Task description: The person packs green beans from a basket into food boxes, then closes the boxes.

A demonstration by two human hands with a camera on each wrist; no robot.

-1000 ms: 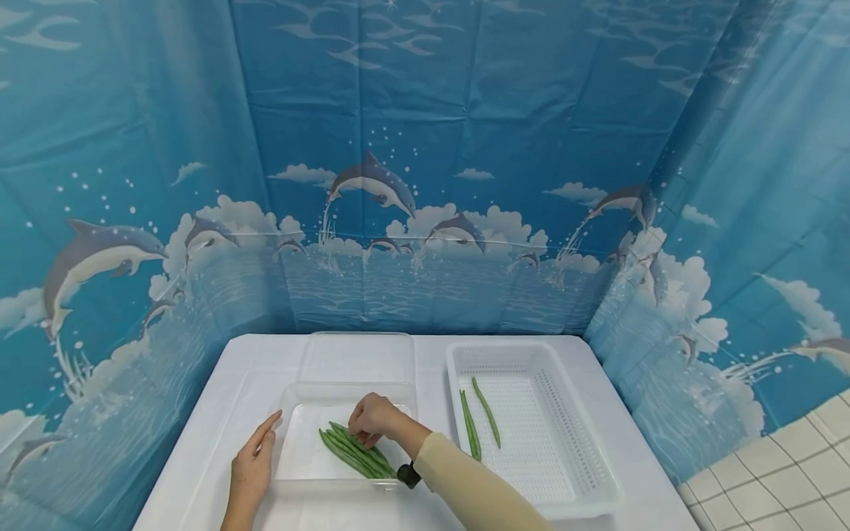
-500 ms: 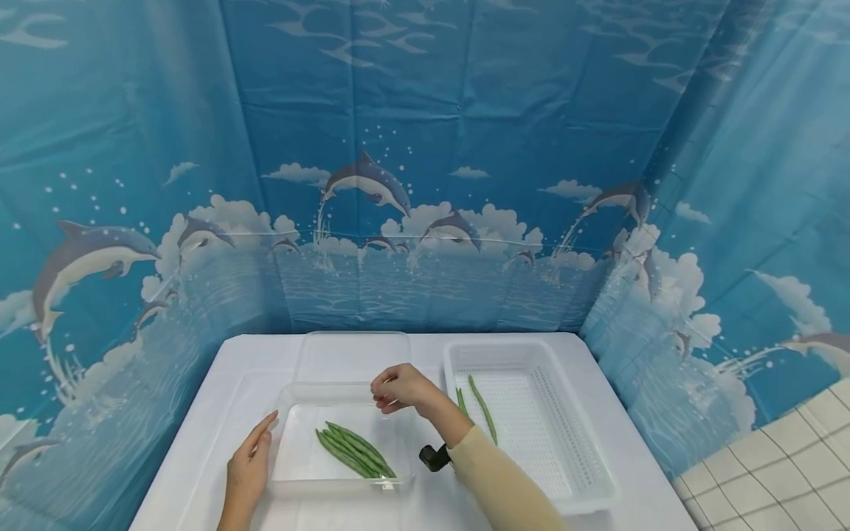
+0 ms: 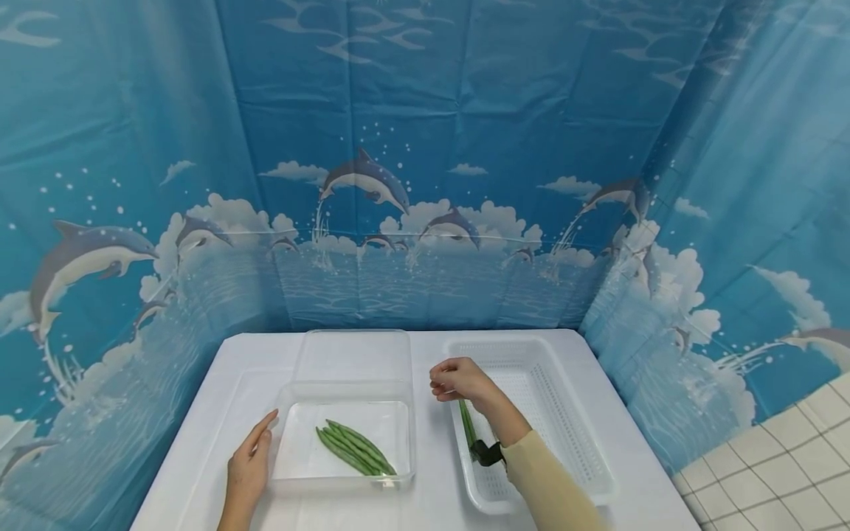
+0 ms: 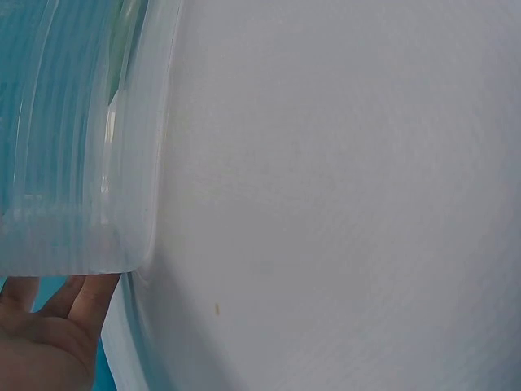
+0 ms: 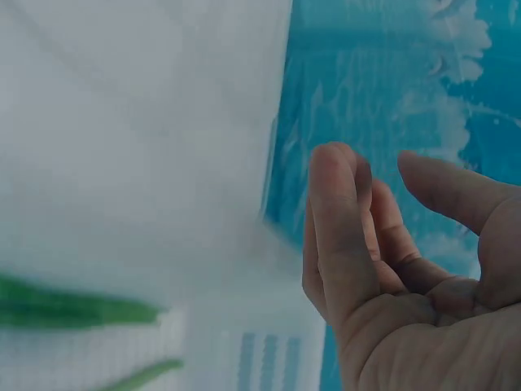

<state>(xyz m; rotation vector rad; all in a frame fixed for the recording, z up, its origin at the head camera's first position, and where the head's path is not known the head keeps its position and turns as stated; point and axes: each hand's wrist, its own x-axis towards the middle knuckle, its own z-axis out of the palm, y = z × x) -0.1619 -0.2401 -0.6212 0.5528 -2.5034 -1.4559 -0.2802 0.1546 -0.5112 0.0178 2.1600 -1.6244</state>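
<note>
My left hand (image 3: 244, 468) stands at the left side of a clear plastic box (image 3: 319, 485), its fingers fairly straight. In the left wrist view, the fingers of that hand (image 4: 53, 338) reach the box wall (image 4: 61, 236). Several green beans (image 3: 355, 448) lie bunched inside the box. Over the left rim of a white perforated basket (image 3: 587, 442) hovers my right hand (image 3: 461, 380). The right wrist view shows this hand (image 5: 391, 269) with loosely bent fingers, thumb apart and nothing between them. Green beans (image 3: 468, 422) in the basket are partly hidden by the right arm.
A clear flat lid (image 3: 355, 355) lies behind the box on the white-covered table (image 3: 255, 365). A small black device (image 3: 488, 453) is on the right wrist. Blue dolphin-printed curtains (image 3: 425, 287) enclose the table at the back and sides.
My right hand has risen from the beans in the box and moved right to the basket's edge. The beans stay in the box. The left hand holds its place by the box.
</note>
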